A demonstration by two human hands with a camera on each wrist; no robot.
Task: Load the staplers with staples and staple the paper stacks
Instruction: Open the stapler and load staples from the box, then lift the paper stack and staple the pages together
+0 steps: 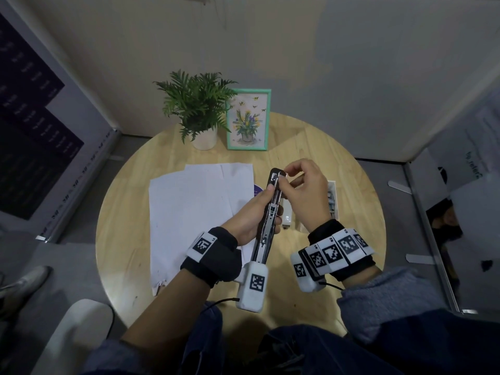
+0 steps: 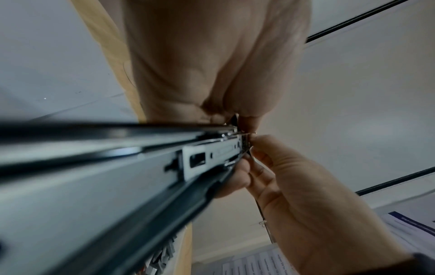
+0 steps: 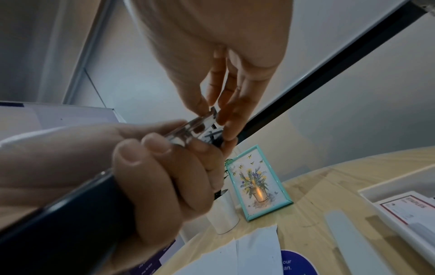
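Observation:
My left hand (image 1: 251,215) grips a black stapler (image 1: 266,226), swung open so its metal magazine (image 2: 212,154) faces up. The fingers wrap its dark body (image 3: 70,223). My right hand (image 1: 305,190) pinches a small silvery staple strip (image 1: 281,175) at the magazine's front end, between thumb and fingertips (image 3: 220,115). Both hands hover above the round wooden table (image 1: 124,239). White paper stacks (image 1: 194,212) lie on the table to the left. Partly hidden below my hands, a white stapler (image 1: 286,216) rests on the table.
A white tray (image 1: 335,185) with staple boxes (image 3: 412,210) sits to the right. A potted plant (image 1: 197,109) and a teal picture frame (image 1: 247,120) stand at the back. A purple round sticker (image 1: 258,189) peeks out beside the papers. Panel walls enclose the table.

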